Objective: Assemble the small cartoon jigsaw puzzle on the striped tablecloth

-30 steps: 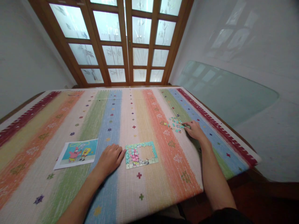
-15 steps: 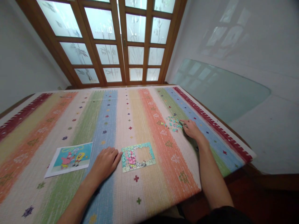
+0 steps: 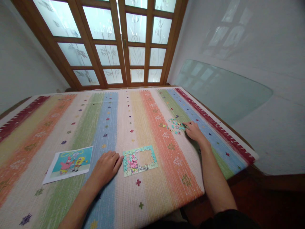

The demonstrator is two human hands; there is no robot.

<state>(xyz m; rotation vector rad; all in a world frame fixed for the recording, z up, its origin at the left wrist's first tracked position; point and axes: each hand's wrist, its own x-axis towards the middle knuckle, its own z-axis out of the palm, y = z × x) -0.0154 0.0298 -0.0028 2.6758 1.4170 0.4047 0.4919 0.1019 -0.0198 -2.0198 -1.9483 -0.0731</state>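
A partly assembled jigsaw puzzle (image 3: 127, 171) lies on the table, its border joined around a gap in the middle and right. My left hand (image 3: 108, 163) rests palm down beside it, fingers loosely bent and the thumb at the puzzle's left edge; nothing shows in its grasp. Farther off to the right, a cluster of loose puzzle pieces (image 3: 175, 126) is spread on the cloth. My right hand (image 3: 193, 131) reaches to the right side of this cluster, index finger stretched out at the pieces and the other fingers bent. No lifted piece is visible there.
Left of my left hand lies a printed cartoon picture (image 3: 71, 163) on white paper. A striped tablecloth (image 3: 164, 178) covers the table. Beyond the far edge stand wooden doors with frosted panes (image 3: 111, 52); a glass panel (image 3: 224, 89) leans along the right wall.
The view has shifted slightly. My right index finger has moved a little among the loose pieces. My left hand stays beside the puzzle.
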